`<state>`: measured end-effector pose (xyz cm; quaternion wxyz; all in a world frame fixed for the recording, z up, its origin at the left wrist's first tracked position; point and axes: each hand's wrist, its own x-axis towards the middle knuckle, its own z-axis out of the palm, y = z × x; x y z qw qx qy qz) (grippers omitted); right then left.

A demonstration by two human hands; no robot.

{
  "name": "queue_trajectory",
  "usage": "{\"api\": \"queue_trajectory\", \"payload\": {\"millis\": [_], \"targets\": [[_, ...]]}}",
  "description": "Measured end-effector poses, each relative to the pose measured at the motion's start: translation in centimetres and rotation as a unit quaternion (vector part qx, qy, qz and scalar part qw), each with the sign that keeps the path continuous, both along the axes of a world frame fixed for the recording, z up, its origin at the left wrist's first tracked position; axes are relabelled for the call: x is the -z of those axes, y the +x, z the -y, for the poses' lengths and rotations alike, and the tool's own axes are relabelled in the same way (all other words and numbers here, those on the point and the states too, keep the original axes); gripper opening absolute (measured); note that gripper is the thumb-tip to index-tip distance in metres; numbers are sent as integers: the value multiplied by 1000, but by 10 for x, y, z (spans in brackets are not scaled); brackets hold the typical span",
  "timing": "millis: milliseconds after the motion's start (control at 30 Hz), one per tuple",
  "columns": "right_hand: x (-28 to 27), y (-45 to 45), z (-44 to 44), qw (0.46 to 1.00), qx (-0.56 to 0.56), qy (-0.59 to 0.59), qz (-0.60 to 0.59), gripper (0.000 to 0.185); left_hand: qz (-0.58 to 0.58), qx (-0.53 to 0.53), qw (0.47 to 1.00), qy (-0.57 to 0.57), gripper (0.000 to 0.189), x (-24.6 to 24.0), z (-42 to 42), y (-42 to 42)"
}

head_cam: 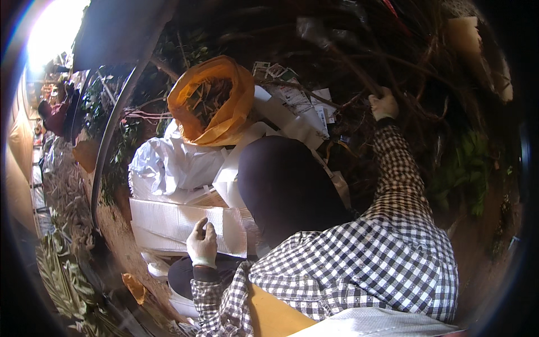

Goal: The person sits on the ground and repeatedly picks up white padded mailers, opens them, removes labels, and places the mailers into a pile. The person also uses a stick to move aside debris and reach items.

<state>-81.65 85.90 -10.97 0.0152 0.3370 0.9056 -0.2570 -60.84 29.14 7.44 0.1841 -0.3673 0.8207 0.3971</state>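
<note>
My right hand (384,104), in a pale glove, is stretched out to the upper right and closed around a brown branch (356,69) in a dark heap of twigs and roots. My left hand (203,243), gloved too, hangs over folded white woven sacking (181,219) with its fingers apart and nothing held. An orange plastic sack (242,90) stands with its mouth wide, cut twigs or stalks (210,99) inside. Crumpled white plastic bags (177,162) lie just below it. Printed papers (294,99) lie between the sack and the branches.
A curved dark rod or hose (110,126) runs down the left. Green leafy cuttings (467,168) lie at the right, and dried leaves (63,269) at the lower left. Torn cardboard (465,46) stands at the upper right. A person in dark red (57,116) is at the far left.
</note>
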Motion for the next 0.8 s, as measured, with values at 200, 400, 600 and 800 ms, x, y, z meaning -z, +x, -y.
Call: {"api": "queue_trajectory", "payload": {"millis": [200, 400, 600, 800], "targets": [[-85, 13, 15, 912, -147, -277, -265, 38, -128, -43, 976, 171, 31, -31, -20, -26], [-180, 52, 111, 771, -411, -371, -316, 35, -308, 67, 884, 345, 52, -79, -62, -78], [-256, 110, 246, 683, -594, -413, -101, 30, -389, -68, 698, 598, 94, -96, -77, -83], [-223, 88, 239, 602, -532, -594, 26, 34, -324, -139, 602, 716, 33, -78, -44, -48]]}}
